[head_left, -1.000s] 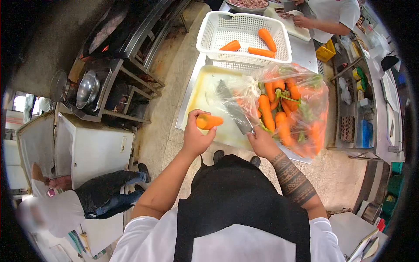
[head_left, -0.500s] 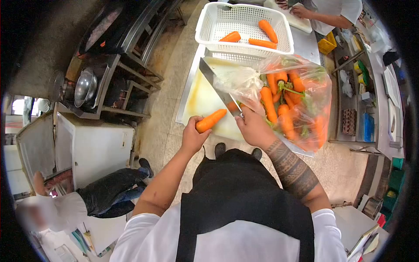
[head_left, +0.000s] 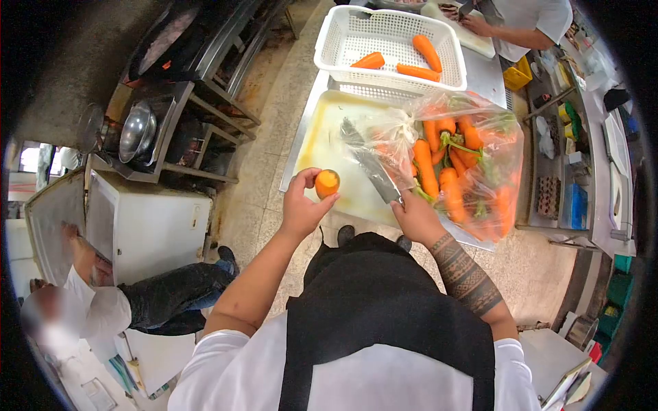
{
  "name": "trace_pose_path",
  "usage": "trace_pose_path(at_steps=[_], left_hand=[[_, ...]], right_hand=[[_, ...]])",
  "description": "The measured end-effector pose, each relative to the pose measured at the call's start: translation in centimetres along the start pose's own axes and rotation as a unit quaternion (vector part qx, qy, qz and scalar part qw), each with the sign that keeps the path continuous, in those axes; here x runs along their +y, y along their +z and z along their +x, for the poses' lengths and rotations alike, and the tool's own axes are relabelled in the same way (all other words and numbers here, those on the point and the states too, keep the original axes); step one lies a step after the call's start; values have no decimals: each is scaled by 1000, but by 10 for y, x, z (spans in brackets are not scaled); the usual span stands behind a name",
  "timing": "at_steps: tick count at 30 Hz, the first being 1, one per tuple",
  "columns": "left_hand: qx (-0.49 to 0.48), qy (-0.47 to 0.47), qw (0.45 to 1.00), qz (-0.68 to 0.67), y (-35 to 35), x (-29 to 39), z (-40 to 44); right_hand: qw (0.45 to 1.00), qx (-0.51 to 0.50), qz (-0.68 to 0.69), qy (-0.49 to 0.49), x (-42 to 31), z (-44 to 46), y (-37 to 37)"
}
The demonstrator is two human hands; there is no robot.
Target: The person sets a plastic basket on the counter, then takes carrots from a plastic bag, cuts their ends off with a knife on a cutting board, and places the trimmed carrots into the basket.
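My left hand [head_left: 302, 207] is closed around a carrot [head_left: 327, 183], whose cut orange end faces up at me. In my right hand [head_left: 419, 218] is the handle of a large kitchen knife [head_left: 371, 163]; its broad blade slants up and left over the white cutting board [head_left: 325, 130]. The blade and the carrot are apart. Right beside the knife, a clear plastic bag [head_left: 499, 116] full of carrots [head_left: 449, 194] with green stem ends lies across the board's right side, its gathered neck near the blade.
Beyond the board stands a white perforated basket [head_left: 322, 58] with three carrots. Across the table a co-worker's hands [head_left: 478, 26] handle something on another board. Metal shelving [head_left: 569, 154] lines the right. At lower left, another person [head_left: 171, 298] stands by an open white chest [head_left: 161, 226].
The carrot in my left hand has turned from lying sideways to end-on. My right hand has shifted right and down, bringing the knife away from the carrot.
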State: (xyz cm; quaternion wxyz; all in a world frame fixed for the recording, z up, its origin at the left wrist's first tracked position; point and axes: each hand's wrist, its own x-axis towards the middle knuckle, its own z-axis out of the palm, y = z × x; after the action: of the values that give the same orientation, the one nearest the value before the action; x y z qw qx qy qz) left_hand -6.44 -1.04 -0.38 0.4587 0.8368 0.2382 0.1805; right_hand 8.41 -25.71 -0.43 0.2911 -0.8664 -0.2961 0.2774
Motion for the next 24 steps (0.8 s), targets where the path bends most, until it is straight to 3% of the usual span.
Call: trace_pose_path(at_steps=[7, 10, 13, 24], left_hand=[[-59, 94, 980, 167, 20, 7, 19], [-74, 65, 974, 204, 36, 0, 16], [-76, 22, 974, 214, 49, -14, 9], [-49, 79, 975, 200, 56, -34, -2]], right_hand=[[1000, 5, 0, -4, -1, -11, 6], [1000, -2, -5, 4, 0, -15, 5], [1000, -11, 8, 9, 2, -20, 5], [996, -71, 53, -27, -15, -20, -6]])
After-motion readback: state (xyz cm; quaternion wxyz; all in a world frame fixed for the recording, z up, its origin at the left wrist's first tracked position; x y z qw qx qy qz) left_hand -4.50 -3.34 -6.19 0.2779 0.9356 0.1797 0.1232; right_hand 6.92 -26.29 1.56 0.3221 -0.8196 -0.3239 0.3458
